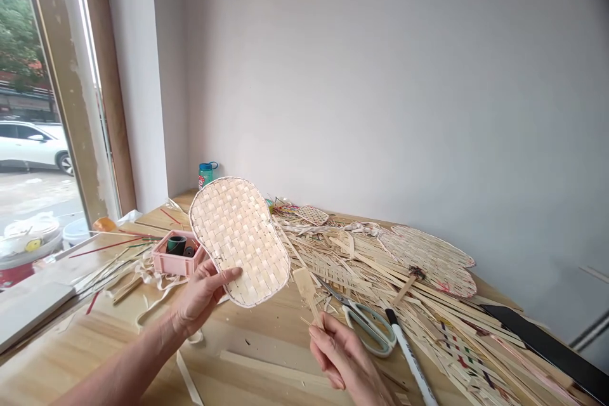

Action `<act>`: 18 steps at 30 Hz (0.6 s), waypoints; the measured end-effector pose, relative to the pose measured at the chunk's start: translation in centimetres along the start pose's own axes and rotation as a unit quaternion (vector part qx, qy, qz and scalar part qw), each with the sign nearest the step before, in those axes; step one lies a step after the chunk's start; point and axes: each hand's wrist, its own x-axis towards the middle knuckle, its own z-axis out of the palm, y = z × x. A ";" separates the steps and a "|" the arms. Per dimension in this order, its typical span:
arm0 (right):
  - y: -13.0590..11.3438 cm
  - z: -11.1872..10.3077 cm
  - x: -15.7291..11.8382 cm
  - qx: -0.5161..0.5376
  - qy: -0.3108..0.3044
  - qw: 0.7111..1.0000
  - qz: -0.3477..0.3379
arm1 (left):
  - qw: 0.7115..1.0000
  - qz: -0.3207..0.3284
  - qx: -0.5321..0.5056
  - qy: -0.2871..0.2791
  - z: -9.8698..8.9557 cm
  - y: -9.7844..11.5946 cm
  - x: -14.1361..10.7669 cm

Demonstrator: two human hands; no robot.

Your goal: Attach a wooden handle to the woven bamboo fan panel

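My left hand [202,295] grips a woven bamboo fan panel [240,238] by its lower left edge, thumb across the front. The panel is pale, rounded and pinched in at the waist, with a bound rim; it is held up, tilted, above the table. In my right hand [345,355] is a flat wooden handle [307,288], pinched between thumb and fingers, its wide end pointing up and to the left. The handle is apart from the panel. Just beyond my right hand lie scissors [368,327] with pale handles and a black-capped white marker [409,355].
Loose bamboo strips [342,260] cover the table's right side, with another woven panel [428,257] on them. A pink basket [176,260] holding dark spools stands at left. A blue-lidded bottle [205,174] is at the back. A long black object [547,342] lies at right.
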 end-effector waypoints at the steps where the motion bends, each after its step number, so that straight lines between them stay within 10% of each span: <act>1: 0.1 0.2 0.1 0.006 0.008 1.000 0.002 | 1.000 -0.008 0.003 -0.005 0.0 -0.1 -0.1; 18: 1.2 1.9 1.4 0.184 0.120 0.975 0.018 | 0.982 -0.023 0.088 -0.163 1.8 -2.2 -1.5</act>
